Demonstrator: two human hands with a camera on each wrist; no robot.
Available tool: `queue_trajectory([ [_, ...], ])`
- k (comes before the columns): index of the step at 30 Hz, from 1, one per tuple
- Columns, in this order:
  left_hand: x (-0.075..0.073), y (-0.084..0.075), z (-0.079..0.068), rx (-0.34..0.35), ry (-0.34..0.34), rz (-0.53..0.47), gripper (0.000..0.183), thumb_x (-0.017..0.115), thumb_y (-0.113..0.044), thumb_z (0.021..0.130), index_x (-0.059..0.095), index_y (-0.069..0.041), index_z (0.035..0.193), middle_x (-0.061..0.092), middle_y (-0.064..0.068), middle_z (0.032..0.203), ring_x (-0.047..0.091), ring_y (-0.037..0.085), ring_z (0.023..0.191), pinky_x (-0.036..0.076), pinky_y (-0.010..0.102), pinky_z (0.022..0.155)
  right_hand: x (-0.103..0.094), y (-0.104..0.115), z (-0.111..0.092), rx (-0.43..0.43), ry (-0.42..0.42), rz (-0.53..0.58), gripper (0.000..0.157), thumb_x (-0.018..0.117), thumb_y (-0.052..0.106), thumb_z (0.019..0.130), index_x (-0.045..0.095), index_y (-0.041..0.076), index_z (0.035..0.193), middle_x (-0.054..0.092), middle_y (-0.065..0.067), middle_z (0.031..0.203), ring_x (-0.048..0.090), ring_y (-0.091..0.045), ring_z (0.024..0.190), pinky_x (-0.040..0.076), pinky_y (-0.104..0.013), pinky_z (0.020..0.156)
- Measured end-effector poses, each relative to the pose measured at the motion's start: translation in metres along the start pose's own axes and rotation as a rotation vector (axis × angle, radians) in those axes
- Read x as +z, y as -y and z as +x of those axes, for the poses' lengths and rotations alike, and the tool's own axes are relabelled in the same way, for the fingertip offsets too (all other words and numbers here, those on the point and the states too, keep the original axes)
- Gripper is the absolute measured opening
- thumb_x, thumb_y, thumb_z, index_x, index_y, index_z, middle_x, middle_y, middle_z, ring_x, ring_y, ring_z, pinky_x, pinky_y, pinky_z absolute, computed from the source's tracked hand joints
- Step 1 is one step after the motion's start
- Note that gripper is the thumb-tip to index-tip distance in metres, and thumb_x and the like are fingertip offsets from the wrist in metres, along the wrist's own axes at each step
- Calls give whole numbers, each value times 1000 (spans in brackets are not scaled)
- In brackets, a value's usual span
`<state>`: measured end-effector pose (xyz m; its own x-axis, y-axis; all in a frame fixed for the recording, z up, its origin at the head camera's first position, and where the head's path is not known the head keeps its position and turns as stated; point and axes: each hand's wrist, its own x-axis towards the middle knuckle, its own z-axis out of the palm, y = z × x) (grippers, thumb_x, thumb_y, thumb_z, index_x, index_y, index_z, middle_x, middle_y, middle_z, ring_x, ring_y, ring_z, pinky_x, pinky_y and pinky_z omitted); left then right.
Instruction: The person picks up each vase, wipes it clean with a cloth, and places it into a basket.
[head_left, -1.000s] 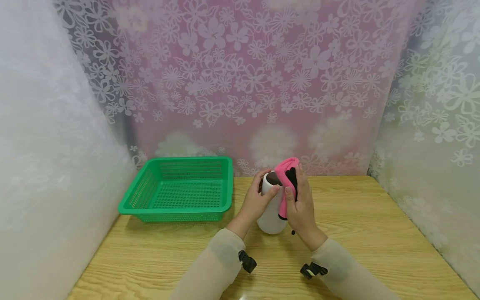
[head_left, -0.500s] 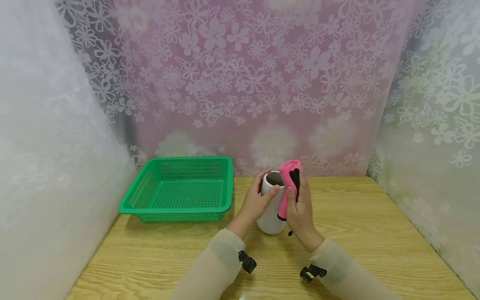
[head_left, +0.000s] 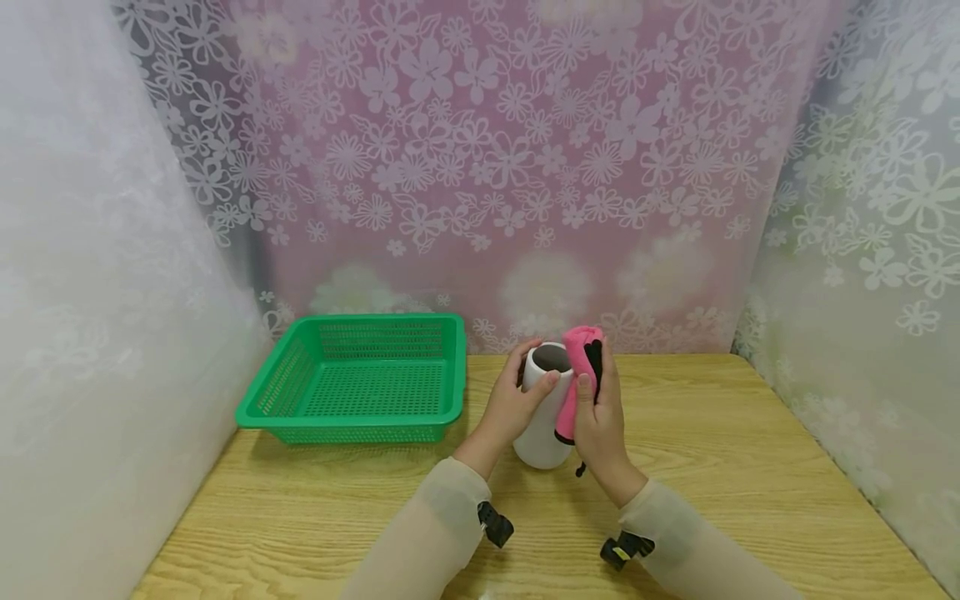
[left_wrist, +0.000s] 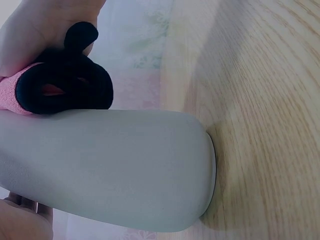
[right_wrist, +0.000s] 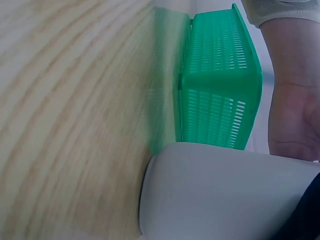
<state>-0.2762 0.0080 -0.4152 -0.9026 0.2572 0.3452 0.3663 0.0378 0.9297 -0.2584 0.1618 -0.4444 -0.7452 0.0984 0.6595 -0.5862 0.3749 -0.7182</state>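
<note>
A tall white vase [head_left: 542, 425] with a dark inside stands upright on the table. My left hand [head_left: 513, 404] grips it near the rim, thumb in front and fingers round the far left side. In my right hand [head_left: 606, 425] is a folded pink cloth [head_left: 580, 346] with black edging, held between thumb and fingers against the vase's right side. A small black loop hangs below it. The left wrist view shows the cloth's rolled black end [left_wrist: 65, 87] lying along the vase wall [left_wrist: 115, 165]. In the right wrist view the vase's base [right_wrist: 200, 195] rests on the wood.
A green perforated plastic basket [head_left: 375, 422] stands to the left of the vase on the wooden table [head_left: 720, 467]. Behind the table hangs a pink flowered curtain [head_left: 495, 183], with pale sheets on both sides.
My right hand has shifted the pink cloth slightly right and down, off the vase's opening, so more of the dark inside shows. My left hand and the vase have stayed in place.
</note>
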Motion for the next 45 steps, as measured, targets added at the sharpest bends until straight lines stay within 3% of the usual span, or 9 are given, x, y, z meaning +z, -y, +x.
queue_trajectory([
  [4, -1, -18, -7, 15, -4, 2, 65, 66, -38, 97, 40, -10, 151, 56, 13, 136, 58, 27, 119, 50, 48, 96, 0, -1, -1, 53, 11, 18, 62, 38, 12, 109, 7, 24, 163, 24, -11, 161, 35, -28, 141, 33, -47, 111],
  [11, -2, -20, -9, 2, -8, 5, 65, 67, -38, 97, 41, -13, 151, 55, 11, 138, 57, 27, 122, 50, 49, 97, 0, 0, -2, 61, 15, 42, 63, 37, 12, 109, 8, 28, 162, 26, -8, 161, 36, -25, 140, 31, -22, 109],
  [16, -2, -18, -10, -8, -9, 7, 63, 68, -36, 97, 42, -16, 151, 55, 11, 138, 57, 26, 121, 50, 48, 97, 0, 5, -3, 82, 17, 55, 63, 37, 7, 108, 8, 21, 162, 27, -12, 160, 36, -27, 140, 29, -13, 105],
  [23, -1, -18, -10, -6, -14, 2, 62, 67, -35, 97, 43, -18, 150, 56, 12, 137, 58, 26, 120, 51, 47, 97, -5, 41, -3, 94, 31, 50, 60, 36, 3, 107, 9, 4, 160, 27, -22, 159, 37, -32, 138, 30, -12, 103],
  [27, -1, -18, -10, -4, -13, 9, 63, 67, -35, 97, 41, -15, 151, 55, 12, 138, 57, 27, 121, 50, 48, 98, -6, 44, -4, 110, 33, 61, 59, 36, 3, 108, 10, 3, 160, 26, -22, 159, 37, -32, 138, 30, -11, 102],
  [29, -1, -18, -10, -5, -14, 9, 63, 67, -36, 97, 42, -16, 151, 55, 12, 138, 57, 27, 121, 50, 48, 98, -5, 32, -5, 110, 29, 67, 59, 36, 6, 108, 10, 9, 161, 27, -19, 159, 37, -30, 138, 30, -11, 102],
  [35, -1, -18, -8, -3, -19, 14, 63, 68, -37, 96, 43, -17, 151, 56, 11, 137, 57, 26, 121, 50, 48, 98, -2, 1, -7, 133, 20, 51, 59, 36, 20, 110, 9, 28, 162, 28, -8, 160, 38, -24, 138, 34, -19, 105],
  [42, -1, -18, -8, 24, -23, 19, 63, 68, -33, 97, 42, -12, 150, 56, 13, 137, 57, 28, 121, 50, 48, 98, -3, -6, -13, 266, 67, 69, 58, 33, 31, 110, 8, 26, 162, 26, -9, 161, 37, -28, 139, 35, -52, 110],
  [45, -1, -18, -7, 35, -21, 12, 62, 68, -32, 97, 43, -12, 150, 55, 14, 138, 57, 29, 122, 49, 49, 98, -4, -9, -18, 329, 93, 65, 59, 32, 35, 110, 7, 24, 162, 23, -10, 162, 35, -29, 140, 32, -55, 112],
])
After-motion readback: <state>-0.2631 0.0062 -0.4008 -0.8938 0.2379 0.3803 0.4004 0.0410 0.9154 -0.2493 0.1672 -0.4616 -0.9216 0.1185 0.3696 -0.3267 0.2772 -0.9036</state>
